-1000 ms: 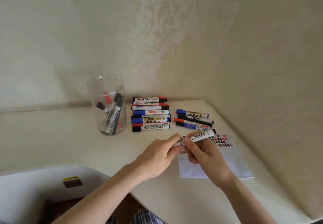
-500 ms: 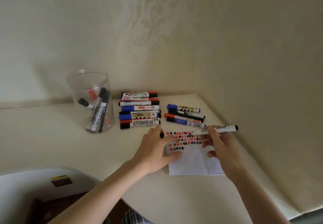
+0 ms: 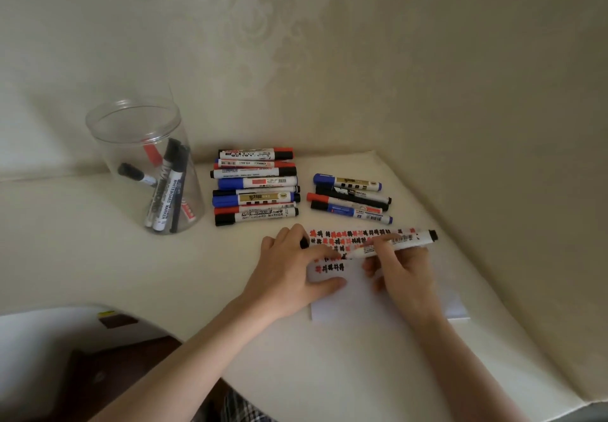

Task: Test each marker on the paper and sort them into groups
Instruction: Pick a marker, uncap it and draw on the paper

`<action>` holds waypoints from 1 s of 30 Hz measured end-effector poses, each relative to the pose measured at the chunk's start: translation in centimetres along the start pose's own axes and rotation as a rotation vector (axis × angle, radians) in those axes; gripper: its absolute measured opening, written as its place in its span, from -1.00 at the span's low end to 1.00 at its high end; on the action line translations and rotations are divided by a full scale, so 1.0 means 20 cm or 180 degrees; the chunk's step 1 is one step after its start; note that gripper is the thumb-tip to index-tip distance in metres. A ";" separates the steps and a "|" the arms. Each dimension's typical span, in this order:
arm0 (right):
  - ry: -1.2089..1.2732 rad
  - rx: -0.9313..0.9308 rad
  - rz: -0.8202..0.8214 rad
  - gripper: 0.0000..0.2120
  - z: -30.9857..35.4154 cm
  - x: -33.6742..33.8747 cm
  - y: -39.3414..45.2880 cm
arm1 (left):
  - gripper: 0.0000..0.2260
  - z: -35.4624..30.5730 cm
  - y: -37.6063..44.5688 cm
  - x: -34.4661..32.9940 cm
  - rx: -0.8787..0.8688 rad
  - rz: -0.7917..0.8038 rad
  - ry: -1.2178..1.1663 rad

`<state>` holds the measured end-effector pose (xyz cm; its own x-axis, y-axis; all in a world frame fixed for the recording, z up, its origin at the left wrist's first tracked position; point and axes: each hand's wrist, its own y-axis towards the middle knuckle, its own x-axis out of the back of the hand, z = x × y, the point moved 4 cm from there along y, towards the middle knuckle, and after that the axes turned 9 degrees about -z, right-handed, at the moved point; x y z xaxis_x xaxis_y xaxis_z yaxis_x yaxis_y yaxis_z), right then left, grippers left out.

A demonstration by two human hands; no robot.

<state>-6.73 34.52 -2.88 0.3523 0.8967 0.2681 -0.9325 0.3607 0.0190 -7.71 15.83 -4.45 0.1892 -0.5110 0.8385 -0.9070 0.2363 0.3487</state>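
Two hands meet over the paper [image 3: 348,306] at lower centre of the frame. The left hand [image 3: 292,270] lies on the sheet's left part with fingers spread and thumb flat, and a small black piece, probably the cap [image 3: 304,243], shows tucked under its fingers; how it is held cannot be told. The right hand [image 3: 399,270] grips the uncapped marker [image 3: 394,244] like a pen, tip down at the left on the third row of test marks [image 3: 355,240], black end pointing toward the right edge.

To do this step well, I would keep the left palm pressing so the sheet cannot slide, make one short firm stroke in bare white beside the last mark, and judge the line's strength before capping.

Farther up, right of centre, a small group of four markers [image 3: 350,199] lies just above the paper. Left of it sits a bigger stack [image 3: 256,188]. At upper left a clear jar [image 3: 144,165] holds several more markers, likely untested.
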 end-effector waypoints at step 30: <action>-0.0674 0.0586 -0.0091 -0.93 -0.06 -0.01 0.01 | -0.43 0.01 0.00 -0.01 0.0009 -0.0042 0.0100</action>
<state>-6.84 34.75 -4.01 0.3722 0.8061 0.4600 -0.9280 0.3150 0.1989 -7.78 15.85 -4.78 0.2130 -0.4877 0.8466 -0.9053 0.2273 0.3587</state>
